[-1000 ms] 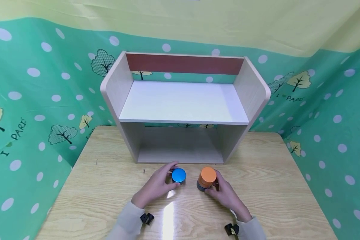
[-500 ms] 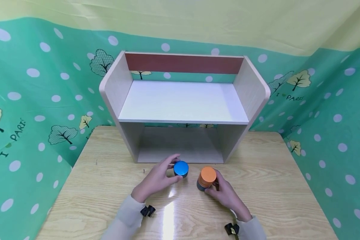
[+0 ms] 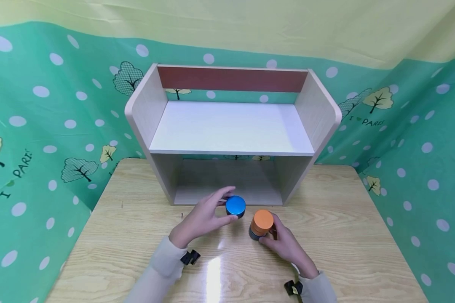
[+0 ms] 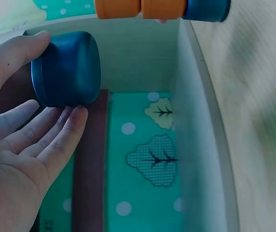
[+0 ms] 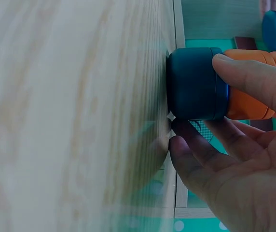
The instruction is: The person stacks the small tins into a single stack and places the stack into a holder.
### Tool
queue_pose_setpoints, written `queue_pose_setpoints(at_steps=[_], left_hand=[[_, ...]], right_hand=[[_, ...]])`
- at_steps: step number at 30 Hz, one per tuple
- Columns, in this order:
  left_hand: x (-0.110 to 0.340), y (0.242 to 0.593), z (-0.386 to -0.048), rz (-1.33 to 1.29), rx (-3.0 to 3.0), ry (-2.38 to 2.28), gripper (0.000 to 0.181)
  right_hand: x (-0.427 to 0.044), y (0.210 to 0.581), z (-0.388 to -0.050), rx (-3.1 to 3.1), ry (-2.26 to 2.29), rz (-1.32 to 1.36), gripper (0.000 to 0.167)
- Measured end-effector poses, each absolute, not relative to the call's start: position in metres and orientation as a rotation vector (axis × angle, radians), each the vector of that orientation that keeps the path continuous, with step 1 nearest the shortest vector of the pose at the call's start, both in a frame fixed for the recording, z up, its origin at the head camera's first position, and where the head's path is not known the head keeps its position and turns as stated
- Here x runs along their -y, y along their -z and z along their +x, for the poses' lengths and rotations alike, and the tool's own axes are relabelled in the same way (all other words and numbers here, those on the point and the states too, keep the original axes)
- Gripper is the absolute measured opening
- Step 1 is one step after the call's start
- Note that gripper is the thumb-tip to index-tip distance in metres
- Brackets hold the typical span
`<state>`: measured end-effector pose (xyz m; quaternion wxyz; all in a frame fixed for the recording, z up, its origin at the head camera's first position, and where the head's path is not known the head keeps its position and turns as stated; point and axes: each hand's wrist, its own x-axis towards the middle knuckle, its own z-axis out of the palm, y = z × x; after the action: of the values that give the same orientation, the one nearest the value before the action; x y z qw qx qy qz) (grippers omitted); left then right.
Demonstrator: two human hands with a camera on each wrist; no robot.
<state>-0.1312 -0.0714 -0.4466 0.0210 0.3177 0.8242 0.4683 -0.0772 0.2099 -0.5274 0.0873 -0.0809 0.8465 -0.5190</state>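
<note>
A blue round container [image 3: 235,205] is pinched between thumb and fingers of my left hand [image 3: 202,219], raised off the table before the shelf. The left wrist view shows the thumb on one side of the blue container [image 4: 66,69] and the fingertips on the other. My right hand [image 3: 286,244] holds the bottom of a stack at the table, with an orange container [image 3: 263,221] on top. In the right wrist view, thumb and fingers lie around the dark blue lower container [image 5: 196,83], with orange [image 5: 249,104] above it.
A two-level shelf unit [image 3: 231,128] stands at the back of the wooden table [image 3: 129,235], its lower front edge just behind the containers. A green dotted curtain [image 3: 41,118] hangs behind and at both sides.
My left hand has moved forward and right and up with the blue container, closer to the stack and the shelf. The right hand and the stack have stayed in place.
</note>
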Motion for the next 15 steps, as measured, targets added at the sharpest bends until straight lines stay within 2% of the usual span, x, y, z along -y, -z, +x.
queue_pose_setpoints(at_steps=[15], left_hand=[[0.047,0.426,-0.135,1.181,-2.496,-1.445,0.079]], right_hand=[[-0.21,0.527,-0.078,-2.488,1.582,-0.254,0.074]])
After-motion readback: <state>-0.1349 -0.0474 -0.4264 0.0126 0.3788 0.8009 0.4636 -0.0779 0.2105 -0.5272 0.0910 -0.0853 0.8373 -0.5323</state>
